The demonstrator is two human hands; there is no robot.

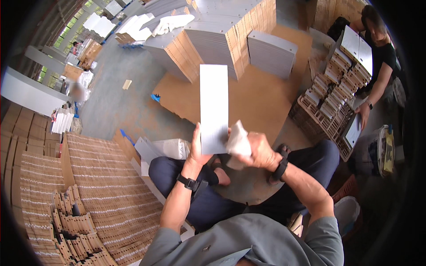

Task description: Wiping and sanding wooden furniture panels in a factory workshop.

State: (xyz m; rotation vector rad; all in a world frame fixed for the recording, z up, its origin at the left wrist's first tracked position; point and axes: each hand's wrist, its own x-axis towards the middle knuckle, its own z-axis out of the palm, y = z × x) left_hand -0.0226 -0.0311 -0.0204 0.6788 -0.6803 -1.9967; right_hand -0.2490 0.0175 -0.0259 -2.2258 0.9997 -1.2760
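A long white rectangular panel (214,104) stands up in front of me, gripped near its lower end by my left hand (196,148). The thumb of that hand lies along the panel's left edge; its other fingers are hidden behind. In my right hand (259,150) is a crumpled white cloth (238,141), held against or close beside the panel's lower right edge. Whether the cloth touches the panel I cannot tell for certain. Both wrists carry black straps.
Stacks of grey boards (213,29) rise ahead on a brown cardboard sheet (262,99). To my left are rows of brown slotted pieces (115,177). On the right, a co-worker's hand (364,114) touches a white panel (353,129) beside a loaded brown plastic crate (317,117).
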